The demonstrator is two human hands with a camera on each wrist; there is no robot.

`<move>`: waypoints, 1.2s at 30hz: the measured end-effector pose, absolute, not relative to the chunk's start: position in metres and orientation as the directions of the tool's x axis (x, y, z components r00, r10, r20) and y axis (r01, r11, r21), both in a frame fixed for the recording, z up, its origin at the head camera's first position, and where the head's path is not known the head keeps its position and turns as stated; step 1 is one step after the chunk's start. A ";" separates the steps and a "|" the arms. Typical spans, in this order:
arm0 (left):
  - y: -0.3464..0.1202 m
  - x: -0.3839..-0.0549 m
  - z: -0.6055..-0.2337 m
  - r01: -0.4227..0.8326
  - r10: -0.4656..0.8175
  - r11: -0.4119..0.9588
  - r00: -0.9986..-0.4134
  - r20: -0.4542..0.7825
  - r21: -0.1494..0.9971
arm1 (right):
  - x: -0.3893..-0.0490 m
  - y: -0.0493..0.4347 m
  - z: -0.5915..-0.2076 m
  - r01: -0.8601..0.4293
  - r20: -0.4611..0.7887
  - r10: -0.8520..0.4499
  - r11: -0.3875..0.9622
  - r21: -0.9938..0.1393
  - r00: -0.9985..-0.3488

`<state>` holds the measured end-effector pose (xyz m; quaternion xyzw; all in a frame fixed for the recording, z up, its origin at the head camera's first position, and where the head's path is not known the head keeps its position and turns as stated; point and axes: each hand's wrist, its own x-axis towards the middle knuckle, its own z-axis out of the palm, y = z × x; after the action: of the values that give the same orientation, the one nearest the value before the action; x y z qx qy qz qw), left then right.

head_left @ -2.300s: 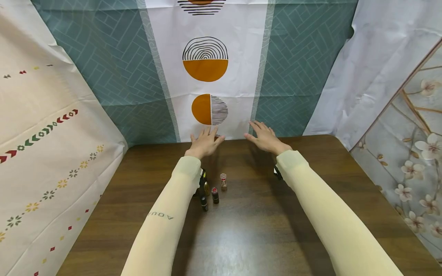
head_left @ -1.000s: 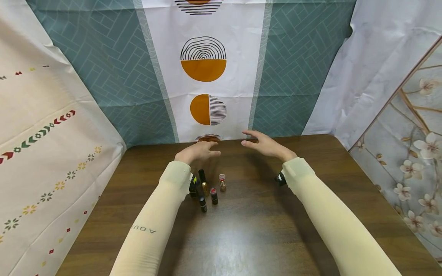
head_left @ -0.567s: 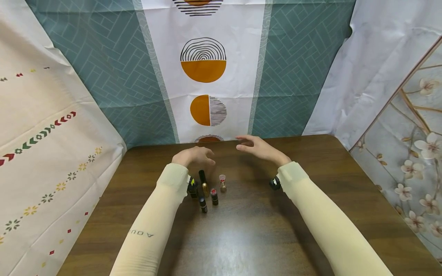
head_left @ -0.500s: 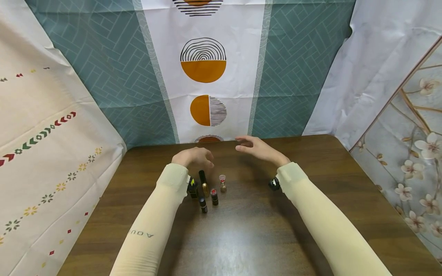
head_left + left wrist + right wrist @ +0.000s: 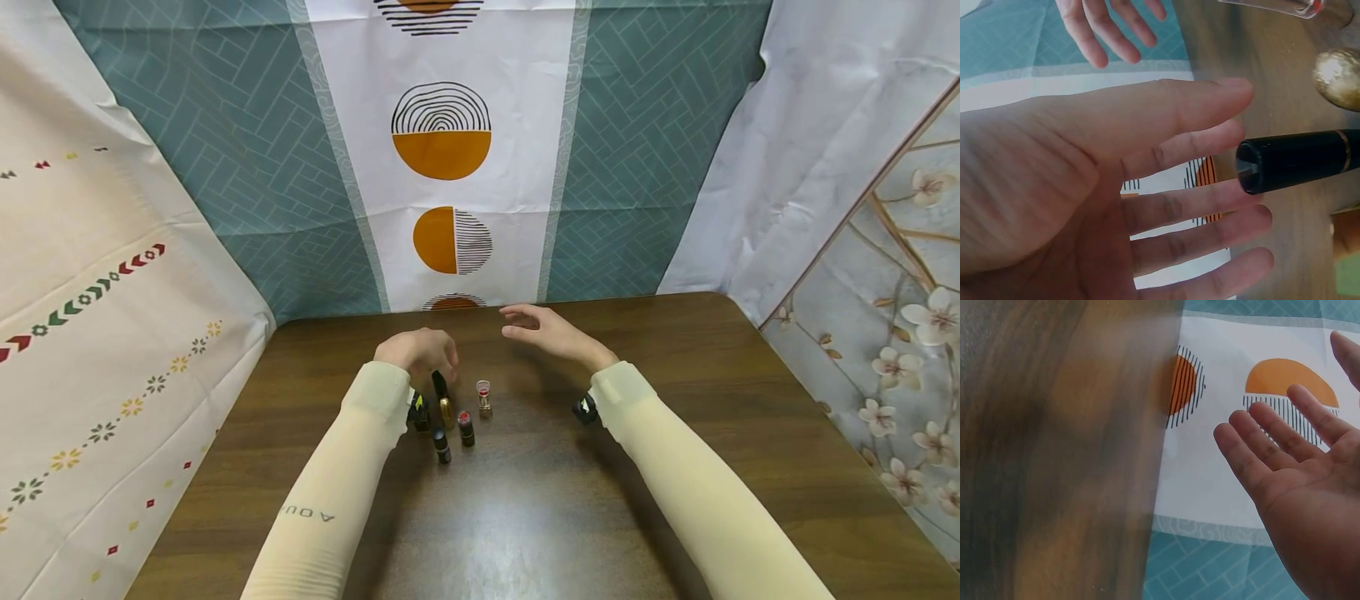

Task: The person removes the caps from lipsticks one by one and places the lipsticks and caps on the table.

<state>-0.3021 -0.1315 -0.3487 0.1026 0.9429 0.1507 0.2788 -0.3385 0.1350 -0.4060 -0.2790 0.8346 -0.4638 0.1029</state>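
My left hand [image 5: 418, 350] is held just beyond a small group of cosmetics. In the left wrist view its fingers [image 5: 1191, 237] and thumb are extended, with fingertips right at the end of a slim black tube [image 5: 1297, 159] that has a gold ring. A gold tube with a rounded top [image 5: 1338, 78] stands beside that. Nearer me are a red-topped dark lipstick [image 5: 466, 428], a short black tube [image 5: 441, 446] and a lipstick with a clear cap [image 5: 483, 398]. My right hand [image 5: 551, 332] hovers to the right, fingers spread and loosely bent, holding nothing.
The brown wooden table [image 5: 517, 508] ends at a back edge against a patterned cloth [image 5: 615, 167]. A cream cloth [image 5: 135, 333] hangs at the left and a floral one [image 5: 892, 358] at the right. A dark box [image 5: 422, 417] stands beside my left wrist.
My left hand has drawn back toward me and lowered to the black tube, its fingers turning down. My right hand has moved left and a little nearer. The cosmetics have stayed in place.
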 end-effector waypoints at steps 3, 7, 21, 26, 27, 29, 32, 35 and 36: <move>-0.132 -0.302 -0.352 0.103 0.266 0.937 -0.829 -0.493 0.333 | -0.338 0.131 -0.410 -0.369 0.089 -0.562 0.408 -0.835 -0.822; -0.132 -0.301 -0.355 0.076 0.250 0.935 -0.834 -0.492 0.346 | -0.337 0.128 -0.413 -0.361 0.082 -0.560 0.408 -0.839 -0.825; -0.129 -0.301 -0.365 0.090 0.239 0.946 -0.843 -0.482 0.311 | -0.337 0.114 -0.428 -0.354 0.061 -0.595 0.390 -0.850 -0.802; -0.130 -0.299 -0.366 0.127 0.261 0.943 -0.856 -0.446 0.308 | -0.336 0.109 -0.432 -0.365 0.073 -0.606 0.375 -0.852 -0.792; -0.131 -0.299 -0.366 0.133 0.265 0.942 -0.858 -0.441 0.307 | -0.336 0.108 -0.432 -0.364 0.073 -0.605 0.373 -0.853 -0.792; -0.131 -0.299 -0.365 0.142 0.270 0.942 -0.859 -0.434 0.305 | -0.336 0.106 -0.433 -0.364 0.072 -0.607 0.372 -0.854 -0.791; -0.131 -0.299 -0.365 0.155 0.277 0.942 -0.861 -0.427 0.299 | -0.336 0.102 -0.435 -0.364 0.068 -0.607 0.378 -0.851 -0.792; -0.132 -0.300 -0.364 0.163 0.280 0.942 -0.863 -0.421 0.292 | -0.335 0.100 -0.436 -0.354 0.055 -0.611 0.381 -0.854 -0.790; -0.133 -0.300 -0.363 0.169 0.282 0.943 -0.864 -0.418 0.288 | -0.335 0.100 -0.436 -0.350 0.049 -0.613 0.382 -0.855 -0.789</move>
<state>-0.3002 -0.1326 -0.3631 0.1178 0.9576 0.1217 0.2331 -0.3348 0.0995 -0.4361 -0.2938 0.8195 -0.4719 0.1391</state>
